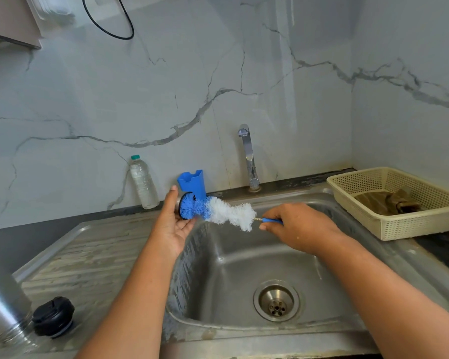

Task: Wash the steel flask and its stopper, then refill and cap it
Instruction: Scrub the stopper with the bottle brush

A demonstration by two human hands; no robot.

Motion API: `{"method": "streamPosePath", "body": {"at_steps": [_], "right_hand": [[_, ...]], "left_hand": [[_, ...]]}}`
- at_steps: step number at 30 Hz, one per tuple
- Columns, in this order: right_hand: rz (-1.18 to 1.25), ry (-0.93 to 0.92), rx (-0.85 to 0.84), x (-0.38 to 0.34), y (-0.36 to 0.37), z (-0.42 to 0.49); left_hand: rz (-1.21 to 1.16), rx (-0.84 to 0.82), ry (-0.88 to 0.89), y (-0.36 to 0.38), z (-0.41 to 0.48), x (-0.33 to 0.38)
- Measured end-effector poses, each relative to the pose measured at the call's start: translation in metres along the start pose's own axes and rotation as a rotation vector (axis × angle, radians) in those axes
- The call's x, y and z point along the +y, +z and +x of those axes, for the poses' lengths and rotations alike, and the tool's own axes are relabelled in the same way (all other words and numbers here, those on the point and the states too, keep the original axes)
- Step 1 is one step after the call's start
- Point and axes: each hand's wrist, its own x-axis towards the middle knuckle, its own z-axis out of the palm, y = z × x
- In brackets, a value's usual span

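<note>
steel flask [3, 307] at the lower-left edge on drainboard [88, 255], black stopper [53, 317] just beside it | sink basin [244, 255] open under both hands | right hand [296, 226] grips bottle brush [226, 212] by its handle, blue tip against the flat, straight-fingered left hand [174, 224] | blue holder [192, 182], water bottle [143, 182], tap [249, 156] along the back rim; basket [399, 229] crowds the right rim

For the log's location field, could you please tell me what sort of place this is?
Most likely a home kitchen: a steel sink with a tap behind it, a marble-look wall, and a plastic basket beside it.
</note>
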Motion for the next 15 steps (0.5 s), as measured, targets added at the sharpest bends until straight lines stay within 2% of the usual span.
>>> {"method": "streamPosePath", "body": {"at_steps": [3, 7, 11, 15], "right_hand": [[-0.049, 0.006, 0.042, 0.002, -0.006, -0.002], [-0.110, 0.005, 0.022, -0.005, -0.001, -0.003], [0.122, 0.000, -0.021, 0.002, 0.001, 0.002], [0.382, -0.001, -0.061, 0.002, 0.004, 0.004]], "left_hand": [[-0.008, 0.048, 0.013, 0.001, 0.001, 0.006], [0.071, 0.010, -0.044, 0.005, -0.003, 0.000], [-0.085, -0.037, -0.026, 0.003, 0.001, 0.004], [-0.215, -0.198, -0.050, -0.003, 0.002, 0.008]]}}
